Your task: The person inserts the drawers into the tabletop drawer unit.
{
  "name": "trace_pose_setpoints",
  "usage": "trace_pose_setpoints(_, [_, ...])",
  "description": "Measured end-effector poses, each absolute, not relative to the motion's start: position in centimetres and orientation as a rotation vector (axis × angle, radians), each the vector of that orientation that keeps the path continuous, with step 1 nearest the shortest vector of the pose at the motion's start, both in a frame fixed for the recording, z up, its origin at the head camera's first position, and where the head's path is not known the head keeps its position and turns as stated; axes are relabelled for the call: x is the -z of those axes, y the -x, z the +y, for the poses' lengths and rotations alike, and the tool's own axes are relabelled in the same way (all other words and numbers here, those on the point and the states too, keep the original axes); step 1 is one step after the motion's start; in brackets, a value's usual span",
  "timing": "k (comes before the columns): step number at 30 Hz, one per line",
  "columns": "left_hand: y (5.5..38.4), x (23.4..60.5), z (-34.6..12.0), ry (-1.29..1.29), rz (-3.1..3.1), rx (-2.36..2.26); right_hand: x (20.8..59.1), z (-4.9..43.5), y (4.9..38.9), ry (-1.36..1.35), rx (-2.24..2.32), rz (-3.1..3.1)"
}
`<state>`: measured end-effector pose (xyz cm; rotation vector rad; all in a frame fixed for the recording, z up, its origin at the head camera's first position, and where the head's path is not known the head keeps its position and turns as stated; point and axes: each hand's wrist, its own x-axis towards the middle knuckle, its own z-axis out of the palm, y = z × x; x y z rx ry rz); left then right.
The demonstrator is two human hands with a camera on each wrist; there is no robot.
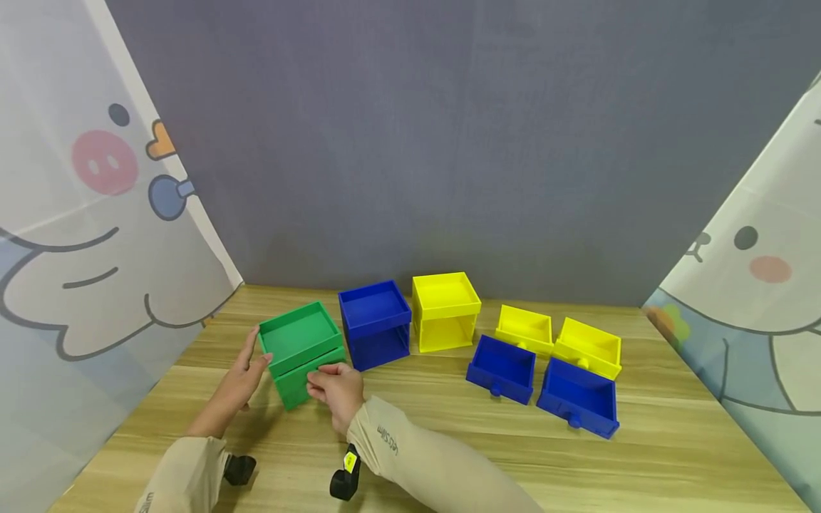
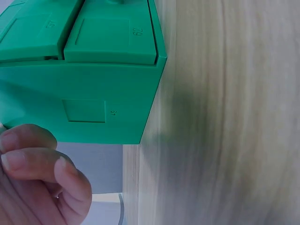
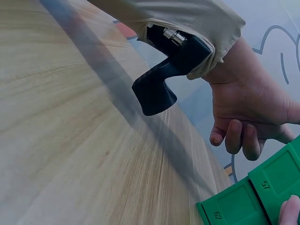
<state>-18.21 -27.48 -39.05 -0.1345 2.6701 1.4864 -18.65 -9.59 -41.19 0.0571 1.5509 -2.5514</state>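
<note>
A small green cabinet (image 1: 300,335) with a tray-like top stands at the left of the table. My left hand (image 1: 239,385) holds it by its left side, thumb at the front corner and index finger along the rim. The other left fingers (image 2: 37,159) are curled beside the wall. My right hand (image 1: 338,390) pinches at the front of the upper green drawer (image 3: 276,178), which sticks out slightly past the lower green drawer (image 2: 110,40). The fingers hide its knob in the head view.
Right of the green cabinet stand a blue cabinet (image 1: 375,310) and a yellow cabinet (image 1: 447,292), both with open fronts. Further right lie two yellow drawers (image 1: 524,328) and two blue drawers (image 1: 503,363). A grey wall panel (image 1: 449,142) rises behind the table.
</note>
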Motion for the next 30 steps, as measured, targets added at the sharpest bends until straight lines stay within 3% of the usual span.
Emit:
trace_pose_setpoints(20, [18.2, 38.9, -27.1, 0.122, 2.666, -1.492, 41.0, -9.6, 19.1, -0.071, 2.545, 1.582])
trace_pose_setpoints(30, [17.6, 38.5, -27.8, 0.072, 2.823, -1.324, 41.2, -7.9, 19.1, -0.032, 2.318, 1.687])
